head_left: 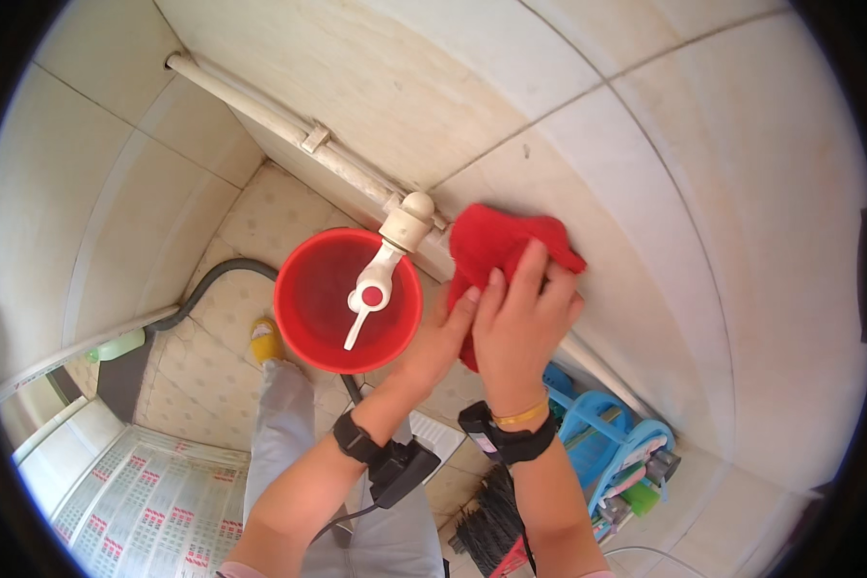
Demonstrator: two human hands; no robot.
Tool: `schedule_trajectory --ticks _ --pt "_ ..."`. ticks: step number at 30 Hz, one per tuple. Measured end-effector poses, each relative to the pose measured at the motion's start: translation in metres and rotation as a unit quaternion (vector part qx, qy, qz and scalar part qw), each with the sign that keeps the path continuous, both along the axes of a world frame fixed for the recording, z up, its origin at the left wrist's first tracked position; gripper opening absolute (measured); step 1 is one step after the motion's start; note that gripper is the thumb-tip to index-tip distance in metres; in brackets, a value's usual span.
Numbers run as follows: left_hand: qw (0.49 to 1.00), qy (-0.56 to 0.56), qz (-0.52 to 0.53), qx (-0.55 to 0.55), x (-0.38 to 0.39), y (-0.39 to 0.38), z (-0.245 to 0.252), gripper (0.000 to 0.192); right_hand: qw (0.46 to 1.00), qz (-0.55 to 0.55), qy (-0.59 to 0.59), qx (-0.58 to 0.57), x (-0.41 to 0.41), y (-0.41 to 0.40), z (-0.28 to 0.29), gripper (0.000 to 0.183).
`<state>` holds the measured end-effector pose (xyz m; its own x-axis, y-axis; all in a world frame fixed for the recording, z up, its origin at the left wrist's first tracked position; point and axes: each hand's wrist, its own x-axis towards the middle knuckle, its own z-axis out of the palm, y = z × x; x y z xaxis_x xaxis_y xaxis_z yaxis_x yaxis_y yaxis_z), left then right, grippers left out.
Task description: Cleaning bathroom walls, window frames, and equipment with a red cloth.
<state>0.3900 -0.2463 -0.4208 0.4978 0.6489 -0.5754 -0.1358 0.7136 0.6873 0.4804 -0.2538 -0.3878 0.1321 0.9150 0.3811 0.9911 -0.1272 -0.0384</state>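
Note:
A folded red cloth (pixel 488 235) is bunched beneath both hands, beside the tiled wall. My right hand (pixel 524 318) lies over its lower right part with fingers spread across it; whether the cloth presses against the wall cannot be told. At the lower left edge of the cloth, my left hand (pixel 437 347) holds it, its thumb near the right fingertips and its other fingers partly hidden. Left of the hands stands a red bucket (pixel 287 325), below a white plastic tap (pixel 376 278) with a red button on its lever hub. The bucket's contents are unclear.
A pale pipe (pixel 260 112) runs along the wall to the tap. A blue plastic rack (pixel 596 441) holding several toiletries stands at lower right, beside a black-bristled brush (pixel 488 516). A dark hose (pixel 213 278) curves over the patterned floor tiles (pixel 209 347) behind the bucket.

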Motion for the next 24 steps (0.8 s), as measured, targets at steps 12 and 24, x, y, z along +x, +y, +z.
schedule_trajectory --ticks 12,24 --pt "0.989 -0.103 0.101 0.016 -0.008 0.023 0.029 0.052 0.999 0.038 -0.02 -0.008 -0.029 0.04 0.046 0.047" --pt "0.997 -0.029 -0.001 0.069 -0.017 0.023 0.032 0.054 0.999 0.011 -0.031 -0.022 -0.024 0.028 0.046 0.049"
